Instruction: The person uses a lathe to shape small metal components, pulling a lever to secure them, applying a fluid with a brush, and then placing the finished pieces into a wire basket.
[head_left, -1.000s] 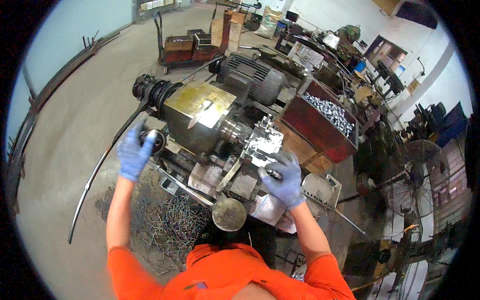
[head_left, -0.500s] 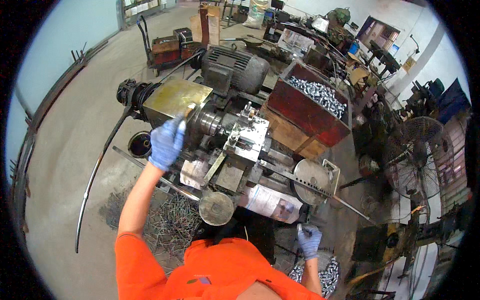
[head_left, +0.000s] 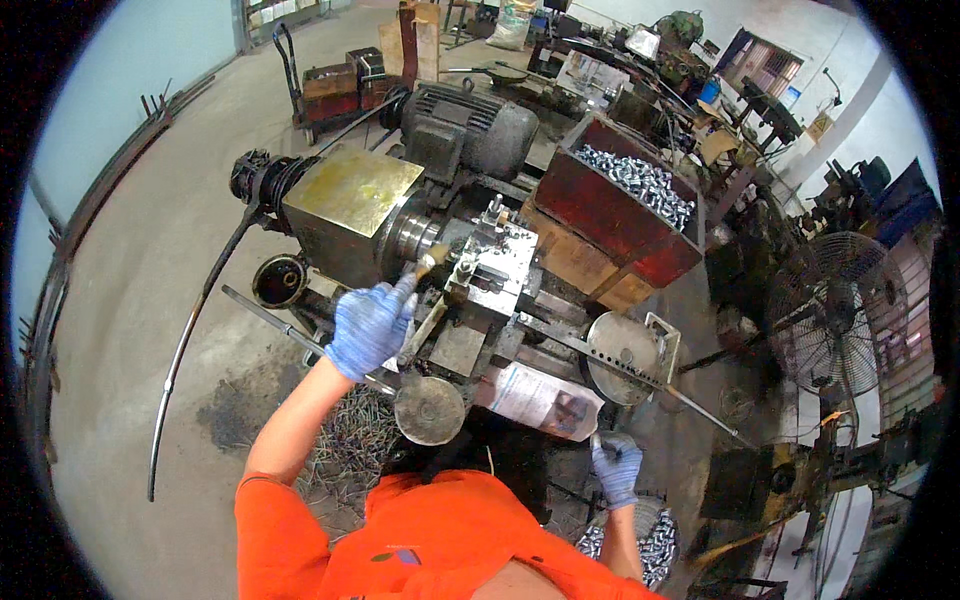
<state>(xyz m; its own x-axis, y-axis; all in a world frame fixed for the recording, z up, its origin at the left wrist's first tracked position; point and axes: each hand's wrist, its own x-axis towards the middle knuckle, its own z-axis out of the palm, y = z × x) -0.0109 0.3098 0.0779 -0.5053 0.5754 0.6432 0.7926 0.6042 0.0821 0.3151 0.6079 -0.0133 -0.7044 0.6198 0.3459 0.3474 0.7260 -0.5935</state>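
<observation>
- Left hand [head_left: 368, 330]: on the near side of the spindle [head_left: 414, 236], fingers closed in a pinch on a small brush [head_left: 432, 262].
- Brush: tip just beside the spindle, on the side facing the tool block [head_left: 512, 258]; contact cannot be confirmed.
- Right hand [head_left: 616, 468]: well to the right of the spindle and nearer the person, fingers curled. Whether it grips anything cannot be told.
- Small metal parts [head_left: 655, 545]: farther from the spindle than the right hand, below it.
- Hazard: whether the spindle is turning cannot be determined. If it is, bristles or glove fabric could catch and draw the left fingers in.
- Hazard: a slip of the brush could, in my judgement, knock the knuckles against the tool block right of the spindle.
</observation>
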